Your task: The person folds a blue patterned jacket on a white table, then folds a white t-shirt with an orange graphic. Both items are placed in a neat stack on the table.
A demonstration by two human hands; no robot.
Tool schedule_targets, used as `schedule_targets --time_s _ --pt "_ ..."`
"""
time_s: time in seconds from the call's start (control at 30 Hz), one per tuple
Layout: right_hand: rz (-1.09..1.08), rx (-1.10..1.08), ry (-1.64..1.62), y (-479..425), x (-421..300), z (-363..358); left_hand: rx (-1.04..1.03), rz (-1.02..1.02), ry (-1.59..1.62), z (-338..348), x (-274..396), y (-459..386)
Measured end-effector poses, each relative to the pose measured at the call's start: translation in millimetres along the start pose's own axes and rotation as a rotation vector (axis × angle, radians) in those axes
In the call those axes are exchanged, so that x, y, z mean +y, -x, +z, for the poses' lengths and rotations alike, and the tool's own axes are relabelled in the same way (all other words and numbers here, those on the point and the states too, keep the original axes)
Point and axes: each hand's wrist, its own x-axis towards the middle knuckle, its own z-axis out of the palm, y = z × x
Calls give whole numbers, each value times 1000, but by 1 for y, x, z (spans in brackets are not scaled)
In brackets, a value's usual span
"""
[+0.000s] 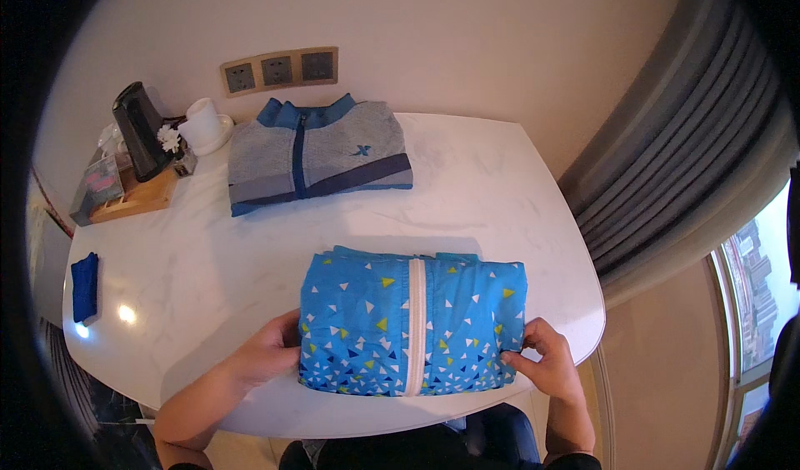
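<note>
A blue jacket with white, yellow-green and navy triangles [362, 326] lies folded into a rectangle near the table's front edge, its white zipper running down the middle. My left hand [275, 348] is at its left side, with the fingertips partly hidden at the fabric's edge. On the right side, my right hand [547, 354] pinches the jacket's edge between thumb and fingers. Farther back, a grey zip-up jacket with a blue collar [350, 139] lies folded flat. A small folded dark blue cloth [85, 287] rests at the table's far left.
The white marble-look table [475, 207] has rounded corners. At its back left stand a black electric kettle [140, 132], a wooden tray [147, 201], a white cup [203, 123] and a small flower vase [184, 162]. A grey curtain [662, 151] hangs at the right.
</note>
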Motion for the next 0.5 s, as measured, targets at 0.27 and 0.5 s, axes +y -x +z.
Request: schedule_targets --time_s 0.27,0.5 --pt "43 192 -494 18 11 19 210 442 -304 30 -17 8" --pt "62 259 -322 24 -5 52 328 705 -407 43 -14 4"
